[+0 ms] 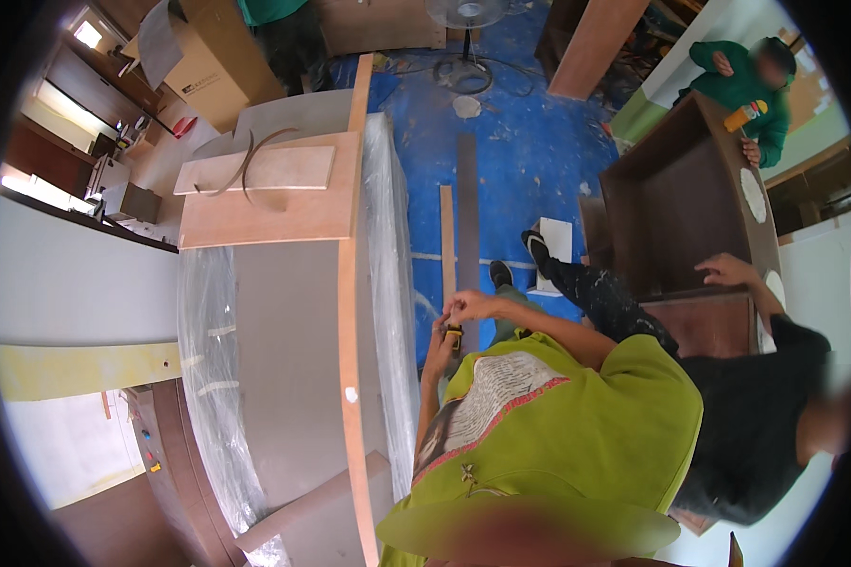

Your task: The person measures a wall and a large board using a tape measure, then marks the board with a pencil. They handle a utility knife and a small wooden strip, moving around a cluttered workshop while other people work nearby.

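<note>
My left hand (439, 344) is closed on a small yellow-and-black tape measure (455, 337). My right hand (475, 305) meets it just above, fingers pinched together at its tips; what lies in the pinch is too small to make out. Beyond both hands, a long grey-brown strip (467, 208) and a narrower light wood strip (447, 227) run away over the blue sheet. Their near ends are partly hidden behind my hands.
Left of me stands a long plastic-wrapped panel stack (288, 378), topped by plywood boards (265, 215) and a long wood batten (350, 331). Blue sheeting (425, 123) covers the floor. On the right, a person in black (756, 416) and one in green (771, 113) flank a brown cabinet (676, 180).
</note>
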Tool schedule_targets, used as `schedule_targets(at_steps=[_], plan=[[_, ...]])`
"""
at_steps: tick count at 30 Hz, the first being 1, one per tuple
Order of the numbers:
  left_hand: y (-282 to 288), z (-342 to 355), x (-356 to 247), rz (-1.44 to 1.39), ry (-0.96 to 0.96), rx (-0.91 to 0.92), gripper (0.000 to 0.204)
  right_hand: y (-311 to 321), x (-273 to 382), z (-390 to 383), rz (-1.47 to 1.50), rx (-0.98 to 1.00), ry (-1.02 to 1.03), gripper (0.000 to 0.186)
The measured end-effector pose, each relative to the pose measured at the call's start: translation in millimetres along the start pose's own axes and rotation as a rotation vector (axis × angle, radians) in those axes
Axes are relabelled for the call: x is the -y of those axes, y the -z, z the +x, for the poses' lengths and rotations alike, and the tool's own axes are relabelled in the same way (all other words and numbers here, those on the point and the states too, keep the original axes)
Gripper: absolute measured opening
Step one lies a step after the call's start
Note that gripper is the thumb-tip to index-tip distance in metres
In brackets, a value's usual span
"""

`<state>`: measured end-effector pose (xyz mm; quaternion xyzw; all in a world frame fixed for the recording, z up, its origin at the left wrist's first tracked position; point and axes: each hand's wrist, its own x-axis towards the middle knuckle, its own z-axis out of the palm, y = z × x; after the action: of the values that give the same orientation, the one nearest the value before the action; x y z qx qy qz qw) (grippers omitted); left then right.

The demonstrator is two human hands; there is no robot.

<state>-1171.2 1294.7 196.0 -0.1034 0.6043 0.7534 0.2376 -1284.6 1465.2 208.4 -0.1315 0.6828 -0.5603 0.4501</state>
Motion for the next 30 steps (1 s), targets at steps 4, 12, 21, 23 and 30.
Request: schedule_targets(at_steps=[4, 12, 21, 23, 30], plan=[[-49, 92, -6, -0.091, 0.103, 0.004, 0.049, 117, 5, -5, 0.150, -0.167, 0.079, 0.035], [-103, 168, -34, 0.371, 0.126, -0.006, 0.049, 301, 74, 22, 0.440, -0.161, 0.021, 0.038], [-81, 101, -8, 0.287, 0.041, -0.521, 0.037, 216, 128, 97, 0.234, 0.140, 0.110, 0.032], [-67, 68, 3, 0.277, 0.034, -0.664, 0.036, 159, 119, 97, 0.144, 0.067, 0.166, 0.032], [-3, -76, 60, 0.281, 0.009, -0.732, 0.033, -67, 48, 24, -0.132, 0.053, 0.113, 0.032]])
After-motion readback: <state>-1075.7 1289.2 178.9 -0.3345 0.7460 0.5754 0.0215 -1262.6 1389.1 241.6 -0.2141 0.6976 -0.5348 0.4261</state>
